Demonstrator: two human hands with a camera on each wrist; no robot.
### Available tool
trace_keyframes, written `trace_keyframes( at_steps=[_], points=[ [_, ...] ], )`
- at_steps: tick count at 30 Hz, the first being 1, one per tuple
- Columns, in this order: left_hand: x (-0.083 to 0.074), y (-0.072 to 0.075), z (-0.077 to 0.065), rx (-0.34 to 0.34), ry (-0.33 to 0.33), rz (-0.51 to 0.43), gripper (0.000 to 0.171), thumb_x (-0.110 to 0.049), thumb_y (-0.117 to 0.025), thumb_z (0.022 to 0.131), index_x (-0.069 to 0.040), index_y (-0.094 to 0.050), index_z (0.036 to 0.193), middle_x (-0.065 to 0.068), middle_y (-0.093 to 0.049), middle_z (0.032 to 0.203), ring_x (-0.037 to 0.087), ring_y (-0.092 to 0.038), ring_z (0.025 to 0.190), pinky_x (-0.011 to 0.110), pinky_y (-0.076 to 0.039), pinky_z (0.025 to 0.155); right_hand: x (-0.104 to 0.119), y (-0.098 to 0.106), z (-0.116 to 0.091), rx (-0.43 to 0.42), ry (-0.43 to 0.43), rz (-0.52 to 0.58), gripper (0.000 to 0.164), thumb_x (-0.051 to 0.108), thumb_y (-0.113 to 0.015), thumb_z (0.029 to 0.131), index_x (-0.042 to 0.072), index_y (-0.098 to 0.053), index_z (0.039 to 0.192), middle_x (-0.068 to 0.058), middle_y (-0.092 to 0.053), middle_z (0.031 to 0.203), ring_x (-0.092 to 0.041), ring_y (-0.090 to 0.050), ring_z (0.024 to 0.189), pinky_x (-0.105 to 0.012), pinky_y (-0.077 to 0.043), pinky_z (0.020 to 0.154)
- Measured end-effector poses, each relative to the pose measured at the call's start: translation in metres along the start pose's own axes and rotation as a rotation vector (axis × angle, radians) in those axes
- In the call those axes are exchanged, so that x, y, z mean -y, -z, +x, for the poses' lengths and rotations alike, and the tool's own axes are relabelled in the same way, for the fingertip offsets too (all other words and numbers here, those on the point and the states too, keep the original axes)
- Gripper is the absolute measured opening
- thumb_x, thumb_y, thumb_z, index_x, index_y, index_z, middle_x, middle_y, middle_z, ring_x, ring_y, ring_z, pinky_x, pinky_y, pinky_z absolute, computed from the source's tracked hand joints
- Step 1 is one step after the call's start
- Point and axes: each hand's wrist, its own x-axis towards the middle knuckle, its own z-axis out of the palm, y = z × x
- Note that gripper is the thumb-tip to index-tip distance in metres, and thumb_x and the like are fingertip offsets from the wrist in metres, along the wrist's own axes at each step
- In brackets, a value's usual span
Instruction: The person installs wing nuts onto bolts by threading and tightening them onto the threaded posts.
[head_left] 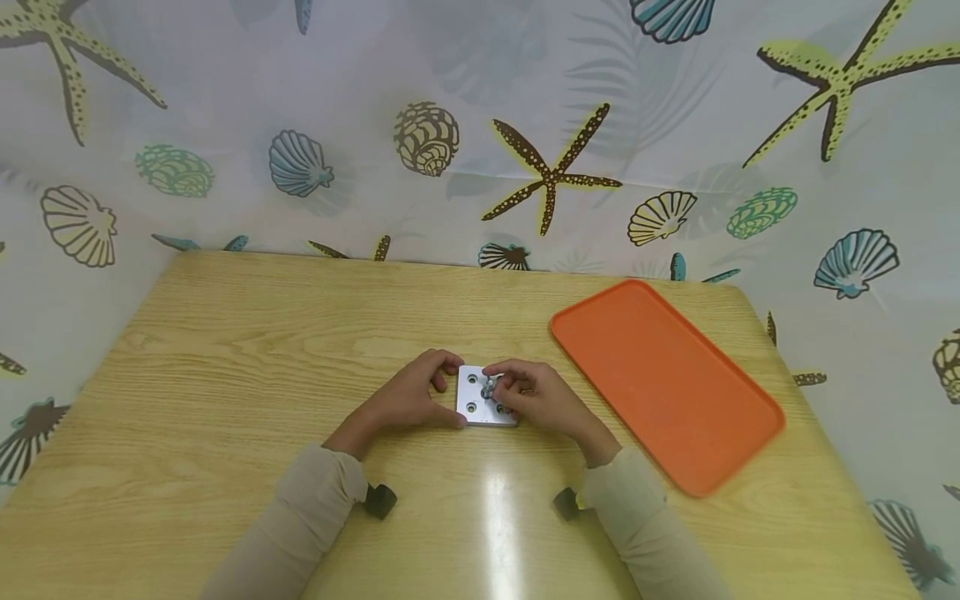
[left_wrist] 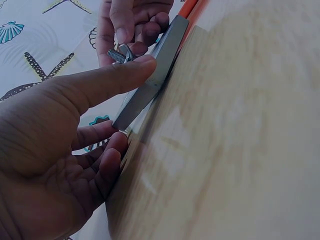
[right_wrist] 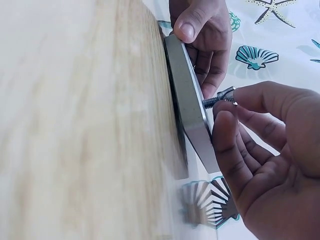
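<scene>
A small silver metal plate [head_left: 485, 411] with several round holes lies on the table in front of me. My left hand [head_left: 411, 396] holds its left side, the thumb at the near corner and a finger at the far one. Over the plate, my right hand [head_left: 543, 400] pinches a small silver winged bolt [right_wrist: 213, 102] between thumb and index finger. Its threaded part also shows in the left wrist view, where the bolt [left_wrist: 117, 55] appears beyond my left thumb. In the right wrist view the threads meet the plate's edge line; whether they sit in a hole is hidden.
An orange tray [head_left: 660, 383] lies at an angle on the right side of the wooden table [head_left: 262, 350]. Behind the table hangs a pale cloth [head_left: 360, 75] printed with shells and starfish. Dark wrist pieces [head_left: 380, 501] show below both forearms.
</scene>
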Motion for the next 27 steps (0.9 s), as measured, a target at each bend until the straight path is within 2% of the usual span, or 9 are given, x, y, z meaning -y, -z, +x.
trace_keyframes(
  at_steps=[14, 27],
  points=[
    [-0.0002, -0.0004, -0.0001, 0.000, 0.010, 0.001, 0.080, -0.030, -0.090, 0.073, -0.014, -0.049, 0.140, 0.002, -0.055, 0.131, 0.018, -0.054, 0.107, 0.034, -0.047, 0.091, 0.0013, 0.0012, -0.0011, -0.033, -0.029, -0.017, 0.020, 0.006, -0.064, 0.094, 0.004, -0.067, 0.114, -0.011, -0.066, 0.088, -0.013, -0.060, 0.072, -0.023, -0.053, 0.061],
    [0.0009, -0.0010, 0.0009, -0.009, 0.008, 0.006, 0.079, -0.030, -0.091, 0.072, -0.015, -0.050, 0.138, 0.002, -0.055, 0.129, 0.018, -0.054, 0.105, 0.033, -0.047, 0.091, 0.0050, 0.0026, -0.0025, -0.045, -0.048, 0.000, 0.016, 0.003, -0.063, 0.094, 0.000, -0.067, 0.109, -0.017, -0.069, 0.097, -0.013, -0.060, 0.073, -0.024, -0.055, 0.063]
  ],
)
